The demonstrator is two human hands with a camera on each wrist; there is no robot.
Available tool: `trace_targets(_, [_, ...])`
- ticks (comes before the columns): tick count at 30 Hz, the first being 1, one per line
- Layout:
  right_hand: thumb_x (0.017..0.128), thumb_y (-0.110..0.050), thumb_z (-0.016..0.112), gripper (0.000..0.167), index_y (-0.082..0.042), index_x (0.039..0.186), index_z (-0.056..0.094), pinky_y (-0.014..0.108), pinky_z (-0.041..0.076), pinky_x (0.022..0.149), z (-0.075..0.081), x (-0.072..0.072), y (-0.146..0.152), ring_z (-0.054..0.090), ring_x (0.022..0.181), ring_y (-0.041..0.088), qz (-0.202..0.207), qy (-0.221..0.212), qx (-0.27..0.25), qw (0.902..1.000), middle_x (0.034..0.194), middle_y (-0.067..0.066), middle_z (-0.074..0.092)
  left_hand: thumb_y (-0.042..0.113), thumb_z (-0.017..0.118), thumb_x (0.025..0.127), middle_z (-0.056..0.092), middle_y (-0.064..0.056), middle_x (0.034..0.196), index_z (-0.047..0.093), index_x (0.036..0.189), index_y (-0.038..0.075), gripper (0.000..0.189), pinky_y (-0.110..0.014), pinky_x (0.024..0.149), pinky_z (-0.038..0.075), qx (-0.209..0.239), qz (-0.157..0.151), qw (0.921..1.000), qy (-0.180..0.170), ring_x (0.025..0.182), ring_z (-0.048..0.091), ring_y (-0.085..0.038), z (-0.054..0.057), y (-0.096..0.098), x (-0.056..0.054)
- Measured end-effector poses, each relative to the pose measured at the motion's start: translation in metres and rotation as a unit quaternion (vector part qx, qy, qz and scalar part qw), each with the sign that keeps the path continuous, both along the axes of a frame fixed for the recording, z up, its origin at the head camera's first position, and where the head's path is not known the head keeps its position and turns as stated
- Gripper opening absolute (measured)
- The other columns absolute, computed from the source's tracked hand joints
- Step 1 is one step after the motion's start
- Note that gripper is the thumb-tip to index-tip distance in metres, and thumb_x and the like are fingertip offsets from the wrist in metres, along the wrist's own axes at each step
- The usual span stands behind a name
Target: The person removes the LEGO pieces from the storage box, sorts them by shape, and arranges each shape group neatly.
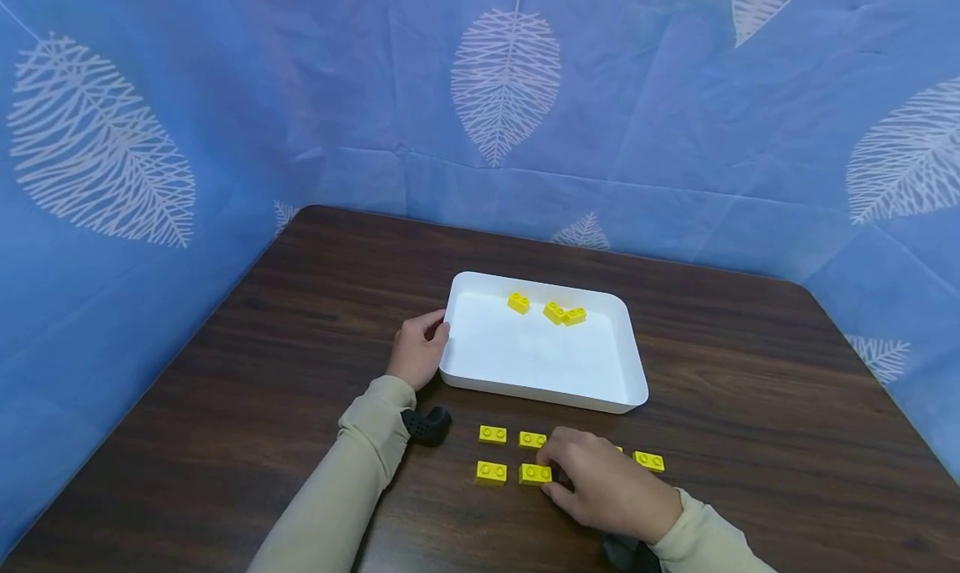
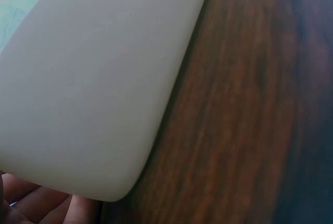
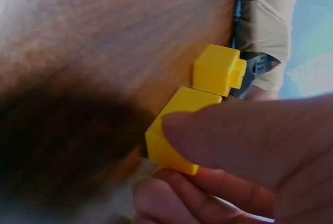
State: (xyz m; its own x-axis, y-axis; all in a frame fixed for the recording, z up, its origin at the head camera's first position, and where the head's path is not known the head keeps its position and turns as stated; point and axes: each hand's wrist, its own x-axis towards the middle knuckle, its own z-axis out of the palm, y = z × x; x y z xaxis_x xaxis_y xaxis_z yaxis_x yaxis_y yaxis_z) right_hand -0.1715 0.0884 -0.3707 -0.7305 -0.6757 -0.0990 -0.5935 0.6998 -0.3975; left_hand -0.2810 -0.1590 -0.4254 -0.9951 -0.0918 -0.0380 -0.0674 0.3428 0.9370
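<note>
My right hand pinches a yellow toy brick between thumb and fingers, low over the table. In the right wrist view the thumb lies along one side of this brick, with curled fingers on its other side. A second yellow brick stands just beyond it. At the left end of a white tray, my left hand grips the rim with thumb and forefinger. The left wrist view has its bent fingers against the tray's wall. Inside the tray, three yellow bricks lie near the far wall.
More two-stud yellow bricks lie in rows before the tray, among them a front-left brick, a back-left brick and a right-end brick. Another is mostly hidden behind my right hand. A leaf-patterned blue cloth hangs around the dark wooden table.
</note>
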Motion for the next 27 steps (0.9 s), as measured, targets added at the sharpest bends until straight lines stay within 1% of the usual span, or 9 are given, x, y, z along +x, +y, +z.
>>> trace_targets(3, [0.078,-0.012,0.073,0.012,-0.012,0.087,0.064,0.018,0.042,0.055,-0.003,0.001,-0.001,0.044,0.064,0.000,0.004,0.008,0.002,1.0000,0.081,-0.009,0.054,0.022,0.050,0.098,0.054,-0.009,0.136,0.053,0.134,0.009,0.039,-0.042,0.103,0.042,-0.001,-0.002,1.0000,-0.001,0.127,0.048,-0.023,-0.001,-0.001,0.000])
trace_targets(11, [0.078,-0.011,0.073,0.012,-0.011,0.088,0.065,0.018,0.041,0.054,-0.003,0.001,-0.001,0.044,0.064,0.000,0.010,0.024,-0.001,0.9997,0.081,-0.008,0.055,0.022,0.050,0.098,0.054,-0.009,0.135,0.054,0.134,0.009,0.038,-0.042,0.103,0.041,0.001,-0.002,1.0000,0.003,0.127,0.048,-0.023,0.002,-0.001,0.002])
trace_targets(14, [0.079,-0.013,0.073,0.014,-0.011,0.089,0.065,0.018,0.042,0.055,-0.001,0.000,-0.001,0.045,0.065,0.000,0.007,0.016,0.001,0.9999,0.083,-0.008,0.056,0.023,0.050,0.098,0.054,-0.008,0.136,0.054,0.134,0.009,0.038,-0.042,0.103,0.041,-0.001,-0.002,1.0000,0.003,0.126,0.049,-0.023,0.002,-0.001,0.002])
trace_targets(16, [0.078,-0.017,0.075,0.018,-0.010,0.093,0.066,0.018,0.044,0.057,0.002,0.000,-0.001,0.046,0.067,-0.001,0.000,0.004,0.006,1.0000,0.086,-0.007,0.057,0.023,0.050,0.098,0.054,-0.008,0.136,0.054,0.134,0.009,0.038,-0.042,0.103,0.041,0.000,-0.002,1.0000,0.003,0.126,0.049,-0.022,0.002,0.000,0.001])
trace_targets(20, [0.076,-0.028,0.078,0.033,-0.008,0.100,0.068,0.017,0.045,0.058,0.011,-0.003,0.001,0.049,0.070,0.001,-0.018,-0.018,0.007,0.9997,0.092,-0.005,0.058,0.022,0.050,0.098,0.054,-0.008,0.135,0.054,0.133,0.009,0.038,-0.042,0.104,0.041,0.003,-0.001,1.0000,0.003,0.126,0.049,-0.023,0.003,0.000,0.001])
trace_targets(23, [0.074,-0.030,0.079,0.036,-0.008,0.101,0.068,0.018,0.044,0.057,0.020,-0.007,0.003,0.048,0.070,0.004,-0.030,-0.011,0.001,0.9995,0.090,-0.005,0.059,0.022,0.050,0.098,0.054,-0.008,0.136,0.054,0.133,0.010,0.038,-0.042,0.104,0.041,0.003,-0.001,1.0000,0.002,0.127,0.049,-0.023,0.003,0.000,0.001])
trace_targets(27, [0.077,-0.029,0.077,0.031,-0.009,0.098,0.068,0.018,0.043,0.056,0.030,-0.017,0.008,0.047,0.068,0.004,-0.050,0.016,-0.007,0.9986,0.085,-0.006,0.058,0.022,0.050,0.098,0.054,-0.008,0.136,0.054,0.134,0.010,0.038,-0.043,0.104,0.040,0.003,0.000,1.0000,-0.001,0.127,0.048,-0.023,0.002,0.000,0.001])
